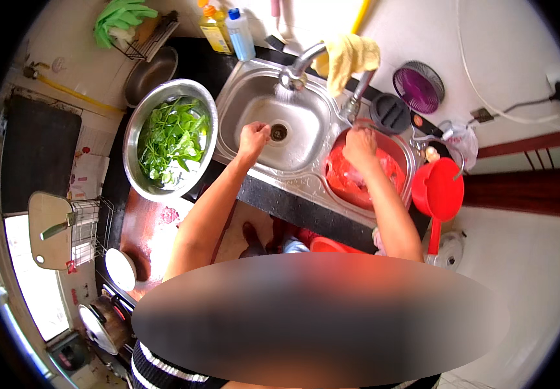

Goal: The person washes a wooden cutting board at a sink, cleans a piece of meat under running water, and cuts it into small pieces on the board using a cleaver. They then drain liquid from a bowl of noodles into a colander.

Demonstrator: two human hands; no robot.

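Observation:
My left hand (254, 139) hovers over the left sink basin (304, 138), beside the drain (279, 132). Its fingers are curled closed, with nothing visible in them. Water runs from the head of the metal faucet (293, 78) into this basin. My right hand (360, 144) is at the far side of the smaller right basin, which holds a red plastic container or liner (340, 187). Those fingers are bent and their tips hidden, so a grip cannot be made out. Left of the sink, a large metal bowl (131, 165) holds leafy green vegetables (175, 138) in water.
A yellow cloth (348, 56) hangs over the faucet pipe. Two bottles, one yellow (215, 31) and one blue-white (241, 36), stand behind the sink. A red dipper (438, 189) is at the right. At left are a white bowl (121, 270) and a cutting board (49, 248).

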